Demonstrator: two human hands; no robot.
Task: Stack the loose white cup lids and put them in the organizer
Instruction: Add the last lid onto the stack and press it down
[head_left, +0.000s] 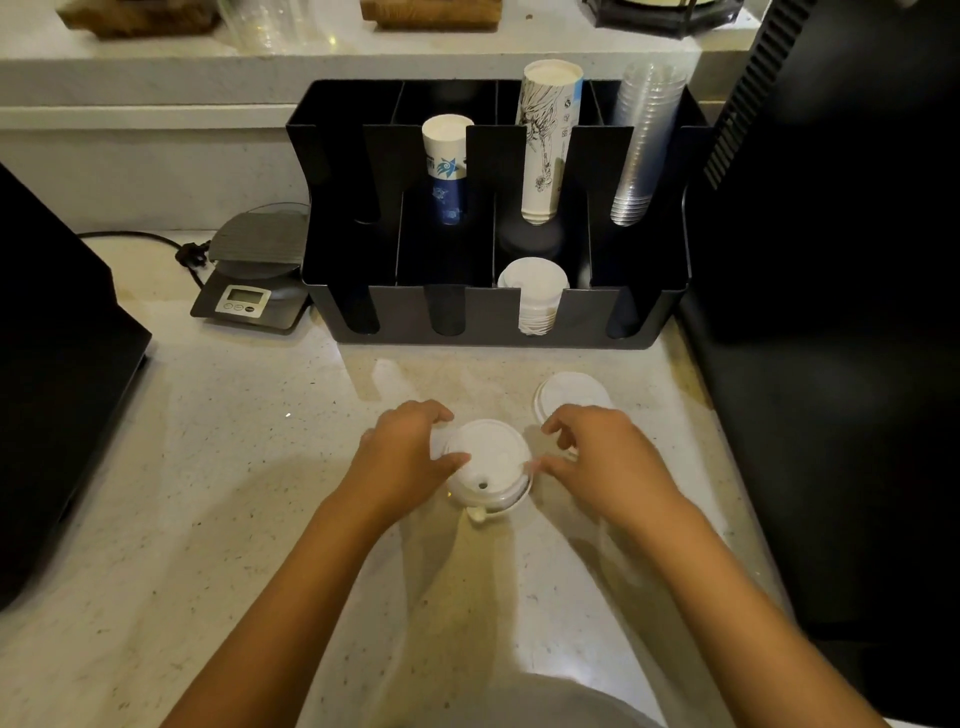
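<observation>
A small stack of white cup lids (488, 462) rests on the pale counter in front of me. My left hand (408, 452) grips its left rim with thumb and fingers. My right hand (597, 457) touches its right rim with the thumb, fingers curled. Another loose white lid (569, 392) lies flat on the counter just beyond my right hand. The black organizer (493, 332) stands at the back of the counter, and a stack of white lids (535, 291) fills its third front slot.
The organizer's rear slots hold a blue-printed paper cup stack (447, 166), a taller white paper cup stack (545, 145) and clear plastic cups (644, 145). A digital scale (254, 270) sits left of it. Dark appliances flank the counter at left (52, 389) and right (841, 312).
</observation>
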